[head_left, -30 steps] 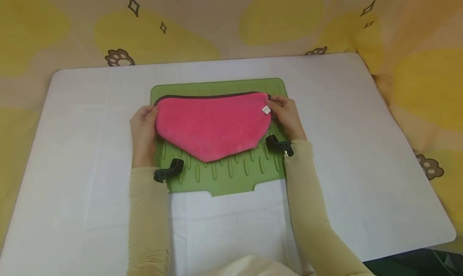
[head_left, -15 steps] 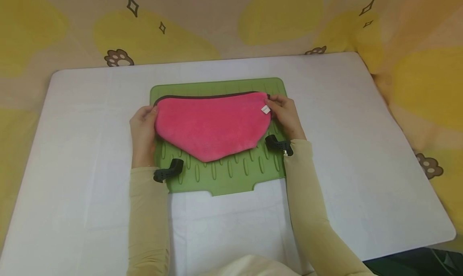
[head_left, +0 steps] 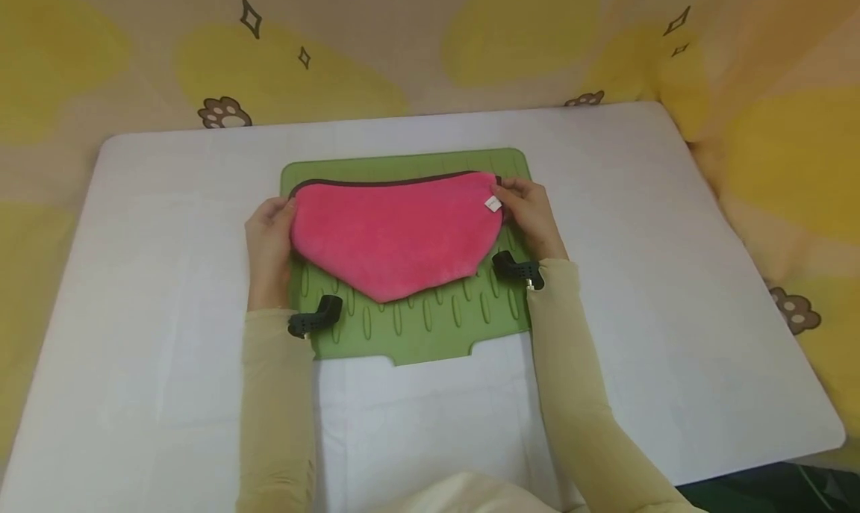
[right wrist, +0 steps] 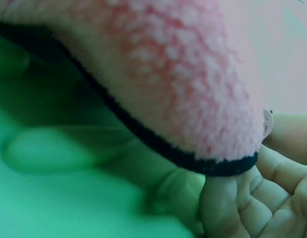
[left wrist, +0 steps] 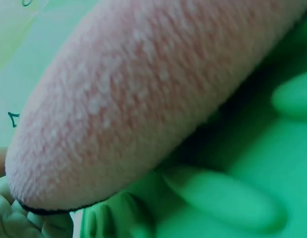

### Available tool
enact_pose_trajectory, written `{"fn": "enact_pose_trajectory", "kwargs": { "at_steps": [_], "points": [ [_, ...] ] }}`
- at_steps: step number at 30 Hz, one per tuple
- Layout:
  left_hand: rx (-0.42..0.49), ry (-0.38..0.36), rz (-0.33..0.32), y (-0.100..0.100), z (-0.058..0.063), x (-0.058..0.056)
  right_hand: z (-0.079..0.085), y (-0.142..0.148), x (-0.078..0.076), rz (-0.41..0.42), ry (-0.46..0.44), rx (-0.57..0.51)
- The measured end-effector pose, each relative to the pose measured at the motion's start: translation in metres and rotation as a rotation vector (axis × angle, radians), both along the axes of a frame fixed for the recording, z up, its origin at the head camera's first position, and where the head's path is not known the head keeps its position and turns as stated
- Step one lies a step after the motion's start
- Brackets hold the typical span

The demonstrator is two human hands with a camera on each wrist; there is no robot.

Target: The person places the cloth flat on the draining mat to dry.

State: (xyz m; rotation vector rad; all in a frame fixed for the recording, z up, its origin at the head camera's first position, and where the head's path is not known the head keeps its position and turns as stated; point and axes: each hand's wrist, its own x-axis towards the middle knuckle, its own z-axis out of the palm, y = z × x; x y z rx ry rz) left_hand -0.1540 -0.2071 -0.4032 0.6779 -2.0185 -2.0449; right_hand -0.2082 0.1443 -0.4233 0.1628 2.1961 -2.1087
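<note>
A pink plush cloth [head_left: 396, 237] with dark edging and a small white tag [head_left: 493, 204] is spread between both hands over a green ridged mat [head_left: 430, 341]. It looks folded, with its lower edge coming to a blunt point. My left hand [head_left: 269, 252] pinches the cloth's left corner, thumb on top. At the right corner, close by the tag, my right hand [head_left: 535, 216] pinches it between thumb and fingers. In the left wrist view the fleecy cloth [left wrist: 124, 104] fills the middle; in the right wrist view fingers [right wrist: 223, 203] lie beneath its dark edge.
The mat lies on a white-covered table [head_left: 645, 289]. A yellow patterned fabric [head_left: 430, 42] hangs behind the table and along its right side. Black wrist cameras [head_left: 316, 316] jut inward from both sleeves.
The view has tilted very slightly. Both hands keep their hold on the cloth, which stays in nearly the same place over the mat.
</note>
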Motion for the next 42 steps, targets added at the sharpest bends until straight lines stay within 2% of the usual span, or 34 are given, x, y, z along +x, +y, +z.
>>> {"fn": "enact_pose_trajectory", "kwargs": {
  "at_steps": [6, 10, 12, 19, 27, 29, 32, 36, 42],
  "points": [
    [-0.07, -0.008, -0.075, 0.0, 0.007, -0.012, 0.002, 0.005, -0.01, -0.029, -0.02, -0.038],
    [-0.118, -0.024, -0.115, -0.001, 0.01, -0.022, 0.004, 0.005, -0.02, -0.036, -0.014, 0.035],
    [-0.141, -0.028, -0.128, -0.002, 0.011, -0.026, 0.005, 0.005, -0.024, -0.047, -0.016, 0.056],
    [-0.138, -0.052, -0.134, -0.005, 0.008, -0.042, 0.007, -0.001, -0.039, -0.124, -0.009, 0.105],
    [-0.335, -0.223, -0.228, -0.009, -0.003, -0.057, 0.005, -0.008, -0.049, -0.14, -0.018, 0.347],
    [-0.364, -0.223, -0.228, -0.009, -0.003, -0.058, 0.004, -0.009, -0.05, -0.145, -0.005, 0.369],
    [-0.357, -0.203, -0.196, -0.008, -0.003, -0.06, 0.004, -0.01, -0.051, -0.172, 0.02, 0.355],
    [-0.388, -0.2, -0.17, -0.007, -0.002, -0.063, 0.005, -0.012, -0.05, -0.181, 0.023, 0.394],
    [-0.575, -0.165, -0.232, -0.007, 0.003, -0.069, 0.008, -0.012, -0.049, -0.154, 0.034, 0.516]
  ]
}}
